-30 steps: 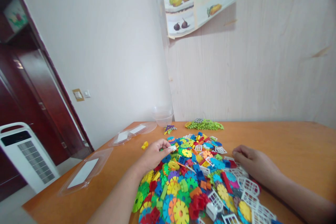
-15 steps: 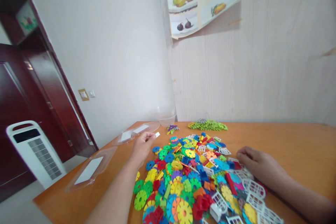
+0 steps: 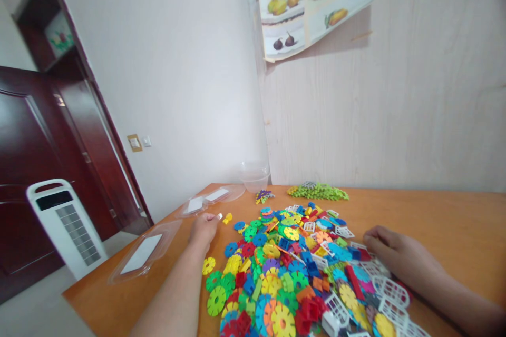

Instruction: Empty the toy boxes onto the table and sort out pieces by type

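Note:
A heap of coloured plastic building pieces (image 3: 292, 268) covers the middle of an orange wooden table (image 3: 435, 221). My left hand (image 3: 203, 229) is out to the left of the heap, fingers pinched on a small white piece (image 3: 220, 216), close to a loose yellow piece (image 3: 227, 218). My right hand (image 3: 395, 255) rests palm down on the heap's right edge, fingers curled over white grid pieces (image 3: 385, 289); what is under its fingers is hidden.
Clear plastic lids (image 3: 144, 253) (image 3: 205, 201) lie along the table's left edge. A clear tub (image 3: 255, 176), a small purple cluster (image 3: 264, 196) and a pile of green pieces (image 3: 320, 191) sit by the wall. A white appliance (image 3: 65, 226) stands on the floor left.
My left hand picked a small white piece from the heap and carried it left, away from the pile toward the lids. The right hand stayed put. The view turned slightly left.

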Tool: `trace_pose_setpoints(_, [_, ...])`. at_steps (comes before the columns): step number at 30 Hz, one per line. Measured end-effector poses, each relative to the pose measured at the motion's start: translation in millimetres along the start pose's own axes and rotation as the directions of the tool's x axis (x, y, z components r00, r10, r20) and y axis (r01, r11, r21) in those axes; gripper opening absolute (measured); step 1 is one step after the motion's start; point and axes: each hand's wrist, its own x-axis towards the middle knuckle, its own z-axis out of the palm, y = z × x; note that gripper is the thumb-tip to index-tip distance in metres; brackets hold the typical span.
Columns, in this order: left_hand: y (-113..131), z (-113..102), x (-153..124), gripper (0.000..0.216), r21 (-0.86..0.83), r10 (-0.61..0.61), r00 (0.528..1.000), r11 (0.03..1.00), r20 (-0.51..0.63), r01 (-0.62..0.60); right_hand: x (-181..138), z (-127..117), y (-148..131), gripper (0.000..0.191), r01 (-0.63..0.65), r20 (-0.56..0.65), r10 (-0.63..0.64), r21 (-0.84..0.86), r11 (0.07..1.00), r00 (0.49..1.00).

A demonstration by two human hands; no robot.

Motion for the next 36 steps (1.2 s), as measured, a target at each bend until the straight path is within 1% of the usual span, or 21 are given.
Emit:
trace_pose_setpoints(8, [-0.4, 1.7, -0.3, 0.018, 0.051, 0.001, 0.999, 0.999, 0.035, -0.003, 1.2, 0.1, 0.9, 0.031, 0.014, -0.022, -0.014, 0.011, 1.000, 1.000])
trace_pose_setpoints(13, [5.6, -0.6, -3.2, 0.012, 0.055, 0.036, 0.999, 0.998, 0.040, -0.038, 0.3, -0.1, -0.7, 0.029, 0.011, -0.028, -0.011, 0.014, 1.000, 1.000])
trace_pose_setpoints(17, [20.4, -1.3, -6.3, 0.013, 0.035, 0.114, 0.992, 0.993, 0.058, -0.116, -3.3, -2.8, -6.5, 0.030, 0.005, -0.028, -0.005, -0.006, 1.000, 1.000])
trace_pose_setpoints(20, [41.2, 0.2, -14.1, 0.020, -0.005, 0.203, 0.973, 0.979, 0.107, -0.203, -5.1, -4.0, -9.9, 0.031, 0.002, -0.036, -0.003, -0.021, 1.000, 0.999])
trace_pose_setpoints(21, [49.7, 0.8, -19.2, 0.022, -0.026, 0.239, 0.961, 0.971, 0.138, -0.238, -5.3, -4.1, -10.4, 0.030, 0.000, -0.040, -0.001, -0.022, 1.000, 0.999])
trace_pose_setpoints(23, [67.7, 1.0, -33.7, 0.026, -0.083, 0.320, 0.919, 0.948, 0.231, -0.309, -4.9, -3.7, -10.4, 0.029, 0.000, -0.044, -0.001, -0.022, 1.000, 0.999])
trace_pose_setpoints(24, [76.7, 0.6, -43.0, 0.027, -0.124, 0.376, 0.869, 0.926, 0.321, -0.355, -4.6, -3.4, -10.1, 0.029, 0.003, -0.045, -0.004, -0.023, 1.000, 0.999])
trace_pose_setpoints(26, [93.2, -1.3, -63.6, 0.030, -0.198, 0.423, 0.769, 0.906, 0.480, -0.375, -3.7, -2.7, -9.2, 0.029, 0.010, -0.046, -0.011, -0.026, 1.000, 0.999])
trace_pose_setpoints(27, [100.4, -2.4, -74.0, 0.031, -0.232, 0.431, 0.721, 0.902, 0.542, -0.364, -3.4, -2.5, -8.9, 0.030, 0.010, -0.048, -0.011, -0.026, 1.000, 0.999])
trace_pose_setpoints(29, [111.8, -4.1, -92.8, 0.028, -0.253, 0.453, 0.632, 0.888, 0.629, -0.385, -3.1, -2.3, -8.7, 0.030, -0.002, -0.054, 0.001, -0.022, 1.000, 0.999])
trace_pose_setpoints(30, [116.1, -4.4, -100.5, 0.026, -0.256, 0.467, 0.601, 0.877, 0.649, -0.406, -3.3, -2.4, -8.9, 0.030, -0.007, -0.056, 0.006, -0.020, 1.000, 0.998])
trace_pose_setpoints(32, [122.3, -3.1, -111.7, 0.024, -0.256, 0.501, 0.555, 0.849, 0.664, -0.461, -4.2, -3.0, -10.0, 0.030, -0.008, -0.056, 0.007, -0.019, 1.000, 0.998])
trace_pose_setpoints(36, [125.8, 4.6, -119.3, 0.024, -0.249, 0.575, 0.486, 0.775, 0.658, -0.581, -6.7, -4.2, -13.7, 0.030, -0.006, -0.051, 0.005, -0.032, 0.999, 0.999])
